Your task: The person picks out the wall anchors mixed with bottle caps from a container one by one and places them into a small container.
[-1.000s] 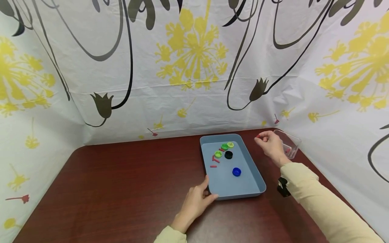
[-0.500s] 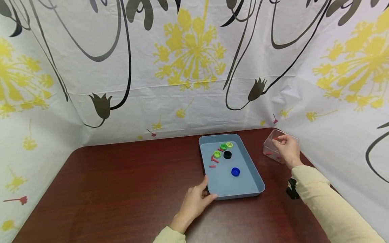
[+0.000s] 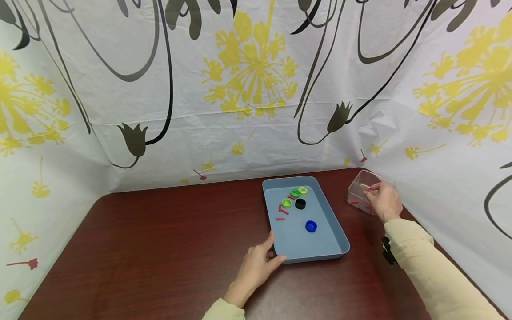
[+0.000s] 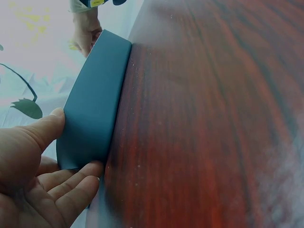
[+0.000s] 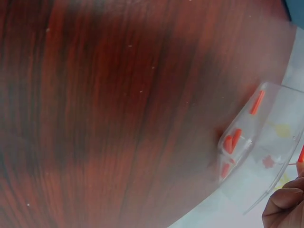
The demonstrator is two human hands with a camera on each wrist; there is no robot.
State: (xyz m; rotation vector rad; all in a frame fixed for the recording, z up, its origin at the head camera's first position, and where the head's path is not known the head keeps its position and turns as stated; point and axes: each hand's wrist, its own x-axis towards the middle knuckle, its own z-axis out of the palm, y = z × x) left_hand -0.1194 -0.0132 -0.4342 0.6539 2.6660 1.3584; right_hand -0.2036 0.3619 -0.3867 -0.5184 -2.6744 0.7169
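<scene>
In the head view my left hand (image 3: 254, 269) holds the near left corner of a shallow blue-grey tray (image 3: 288, 258), thumb along its near side and a finger at its left side. My right hand (image 3: 386, 201) pinches a small red stick (image 5: 301, 154) over a clear plastic box (image 3: 354, 189), at the table's right. More red sticks (image 5: 232, 142) lie in the box. Inside the tray are several red sticks (image 3: 280, 218), a black cap (image 3: 300, 204), a blue cap (image 3: 310, 226), and green caps (image 3: 286, 203).
The tray and box stand on a dark red-brown wooden table (image 3: 180, 240). A white cloth (image 3: 256, 146) with yellow flowers and grey stems hangs behind and on both sides, close to the box at the right.
My right hand has moved right, from between tray and box to over the box, still with the red stick, then slightly lower. The left hand stays at the tray's corner.
</scene>
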